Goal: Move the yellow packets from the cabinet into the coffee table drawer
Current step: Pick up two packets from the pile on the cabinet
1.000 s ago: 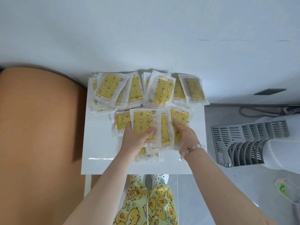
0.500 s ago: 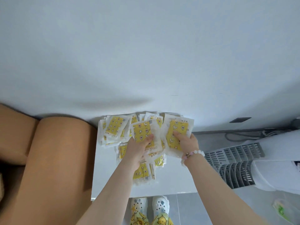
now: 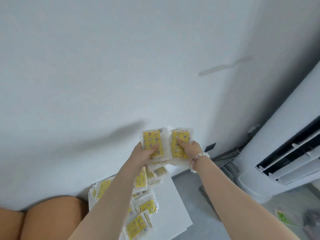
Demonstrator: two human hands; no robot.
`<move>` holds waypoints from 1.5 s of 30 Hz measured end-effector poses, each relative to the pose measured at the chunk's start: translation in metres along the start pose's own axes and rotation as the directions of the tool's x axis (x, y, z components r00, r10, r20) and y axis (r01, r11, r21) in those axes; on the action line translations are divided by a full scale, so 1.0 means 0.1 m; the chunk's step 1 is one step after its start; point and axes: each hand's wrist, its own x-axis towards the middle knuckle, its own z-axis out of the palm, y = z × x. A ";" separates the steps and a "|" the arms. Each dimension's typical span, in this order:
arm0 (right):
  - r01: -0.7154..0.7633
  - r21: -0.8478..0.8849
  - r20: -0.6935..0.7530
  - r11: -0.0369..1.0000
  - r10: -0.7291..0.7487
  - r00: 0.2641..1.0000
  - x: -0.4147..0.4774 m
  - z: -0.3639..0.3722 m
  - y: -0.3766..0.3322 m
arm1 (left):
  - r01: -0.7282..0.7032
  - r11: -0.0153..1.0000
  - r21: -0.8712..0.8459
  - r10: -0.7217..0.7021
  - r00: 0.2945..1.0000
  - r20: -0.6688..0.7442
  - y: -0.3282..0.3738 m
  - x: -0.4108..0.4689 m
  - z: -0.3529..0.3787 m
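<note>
Head view: two hands are up in front of the white wall [image 3: 121, 66], above the tabletop. The left hand [image 3: 143, 153] has its grip clamped on a bundle of yellow packets [image 3: 154, 142], with the thumb across the front one. The right hand [image 3: 190, 148], with one beaded bracelet [image 3: 199, 157] at the wrist, grasps the neighbouring bundle the same way. Two packet faces show in front, side by side and touching. More are fanned behind and below them, too overlapped to count.

A heap [image 3: 147, 207] of at least six more packets lies on the white tabletop [image 3: 174, 210], partly hidden by the left forearm. It is crowded toward the wall and the one tan cushion [image 3: 52, 217] at the left. The strip of tabletop along its right edge is bare.

Grey floor [image 3: 188, 184] lies between that edge and one tall white air conditioner [image 3: 285, 144]. On it are a grey grille [image 3: 207, 200] and a blurred green item [image 3: 284, 218].
</note>
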 end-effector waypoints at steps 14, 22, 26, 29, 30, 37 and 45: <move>0.105 0.152 -0.478 0.983 -0.020 0.878 -1.35 -1.27 -0.10 | -0.159 0.977 0.145 0.060 0.850 0.524 0.63 -0.44 1.18; 0.148 0.361 -0.716 0.921 0.172 0.677 -2.40 -1.72 0.81 | -0.266 0.918 0.294 -0.087 0.588 0.804 0.14 -1.22 1.98; 0.242 0.442 -0.797 0.864 0.255 0.547 -3.07 -1.84 1.29 | -0.373 0.860 0.349 -0.175 0.427 0.887 -0.18 -1.78 2.35; 0.314 0.493 -0.832 0.811 0.334 0.443 -3.57 -1.86 1.67 | -0.432 0.830 0.352 -0.232 0.307 0.923 -0.46 -2.23 2.56; 0.341 0.513 -0.836 0.788 0.368 0.408 -3.74 -1.85 1.81 | -0.446 0.821 0.357 -0.255 0.273 0.928 -0.57 -2.39 2.62; 0.463 0.546 -0.821 0.698 0.555 0.131 -5.08 -1.71 2.82 | -0.581 0.723 0.374 -0.462 -0.005 0.887 -1.43 -3.77 2.97; 0.627 0.519 -0.711 0.581 0.701 -0.061 -6.49 -1.18 3.96 | -0.706 0.625 0.333 -0.592 -0.150 0.792 -2.57 -5.41 2.90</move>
